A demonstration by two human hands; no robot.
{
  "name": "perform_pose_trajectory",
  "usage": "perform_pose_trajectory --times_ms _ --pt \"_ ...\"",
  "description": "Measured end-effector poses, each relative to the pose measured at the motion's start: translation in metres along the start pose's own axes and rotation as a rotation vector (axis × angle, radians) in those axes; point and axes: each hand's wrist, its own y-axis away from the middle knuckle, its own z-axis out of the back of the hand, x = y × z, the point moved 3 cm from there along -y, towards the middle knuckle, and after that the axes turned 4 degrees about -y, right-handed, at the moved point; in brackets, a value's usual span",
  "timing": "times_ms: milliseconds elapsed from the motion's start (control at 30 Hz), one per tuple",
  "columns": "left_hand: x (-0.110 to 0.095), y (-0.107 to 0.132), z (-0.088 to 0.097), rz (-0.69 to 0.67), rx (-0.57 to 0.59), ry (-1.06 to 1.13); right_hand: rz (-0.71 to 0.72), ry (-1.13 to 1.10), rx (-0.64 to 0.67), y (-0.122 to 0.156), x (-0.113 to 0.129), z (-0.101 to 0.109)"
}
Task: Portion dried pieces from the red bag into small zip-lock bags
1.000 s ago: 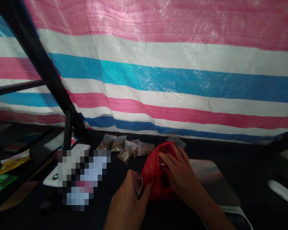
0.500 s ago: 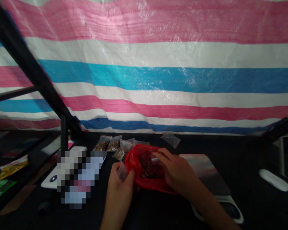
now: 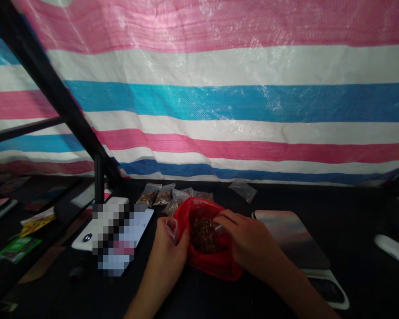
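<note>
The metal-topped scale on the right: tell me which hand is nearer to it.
Right. The right hand is just left of the scale, beside its platform; the left hand is farther away, on the far side of the red plastic bag.

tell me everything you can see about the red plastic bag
The red plastic bag is thin, shiny, crumpled, its mouth open upward, resting on the black tabletop. It holds brown chunky bits. The left hand holds a small clear zip bag against its rim; the right hand's fingers touch the other rim.
</note>
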Motion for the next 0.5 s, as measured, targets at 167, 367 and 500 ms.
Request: perform_pose_trajectory --times_ms 167,367,500 --pt "-0.008 -0.016 -0.009 -0.077 0.197 0.08 -0.039 0.043 0.001 -0.003 0.001 -0.009" --pt "-0.013 -0.039 -0.02 -0.199 0.364 0.173 -0.127 0.085 -0.001 -0.006 -0.009 -0.005" --pt "-0.01 -0.045 -0.027 -0.224 0.428 0.229 -0.175 0.09 0.004 -0.009 -0.017 -0.006"
